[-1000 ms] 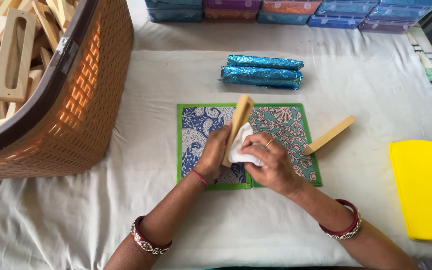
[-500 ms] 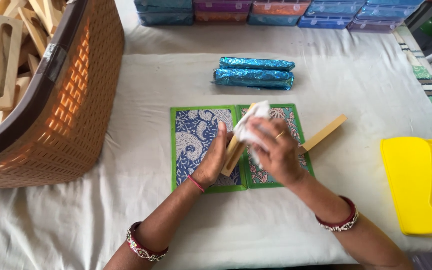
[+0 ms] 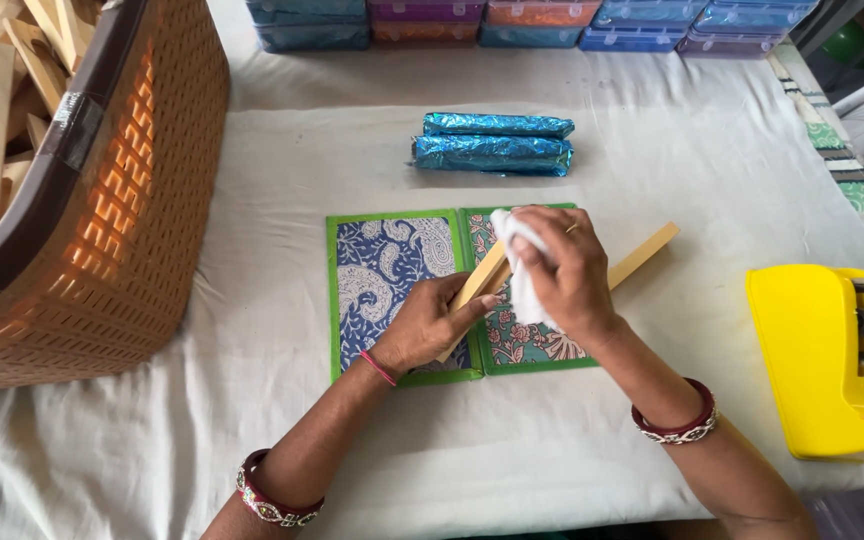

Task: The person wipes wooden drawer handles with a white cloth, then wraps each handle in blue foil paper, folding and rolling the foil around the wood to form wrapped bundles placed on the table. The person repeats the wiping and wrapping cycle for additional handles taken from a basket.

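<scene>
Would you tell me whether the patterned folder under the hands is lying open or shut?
Open. The patterned folder lies flat with both green-edged panels spread side by side on the white cloth, a centre fold between them.

Pale matt wooden strip (image 3: pixel 479 287), smooth. Soft white cloth (image 3: pixel 522 285). Shiny crinkled foil rolls (image 3: pixel 493 143) at twelve o'clock. Glossy yellow plastic dispenser (image 3: pixel 820 360) at three. Woven-look orange plastic basket (image 3: pixel 122 220) at nine.

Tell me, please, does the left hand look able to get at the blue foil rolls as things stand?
Probably yes: the left hand holds a wooden strip, but only bare cloth lies before the foil rolls.
</scene>
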